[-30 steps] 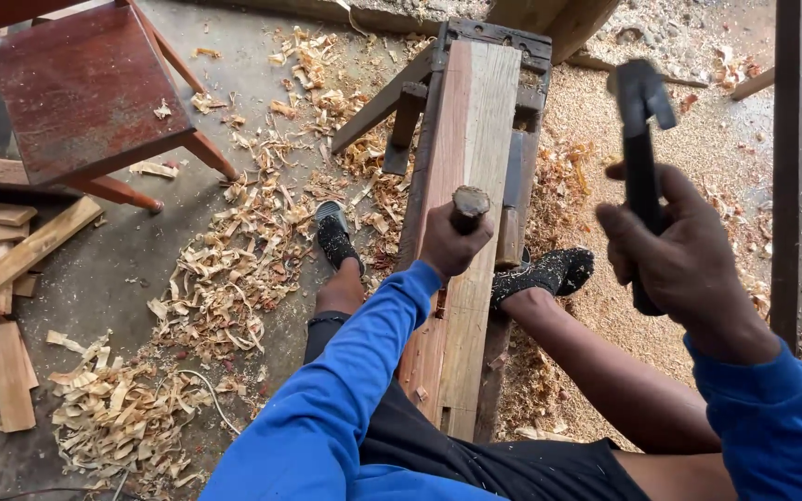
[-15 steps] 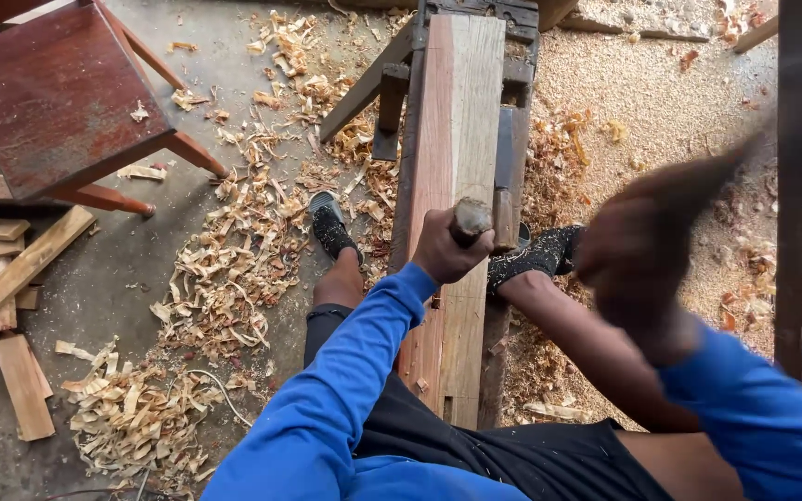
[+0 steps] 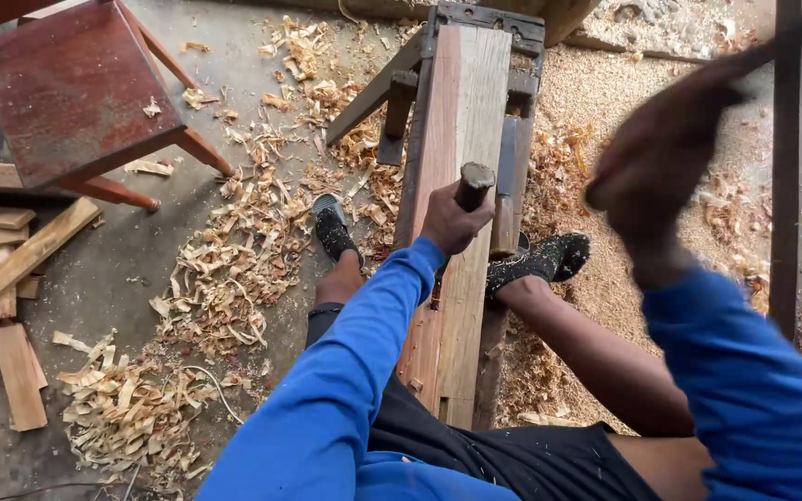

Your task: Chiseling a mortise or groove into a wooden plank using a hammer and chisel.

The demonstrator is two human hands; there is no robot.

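Item: long pale-and-reddish wooden plank, laid lengthwise on a dark low wooden bench frame that runs away from me. I sit astride it, my dark-socked feet planted either side, which I judge pins the plank with my weight.

Item: reddish-brown wooden chair, standing well apart at upper left, beside a stack of short pale offcut boards.

Item: pale curled wood shavings, heaped on the grey concrete floor left of the bench; fine sawdust to its right.

Item: my right hand, raised above the plank's right side, blurred. It seems closed on a dark handle running up and right (the tool's head is out of view); how tight the fingers sit I cannot tell.

Item: my left hand, fingers wrapped fully round a stubby round-ended wooden tool handle, held upright on the plank's face. The handle's butt stands clear above my fist, presumably kept exposed for striking; its working end is hidden beneath my fingers.
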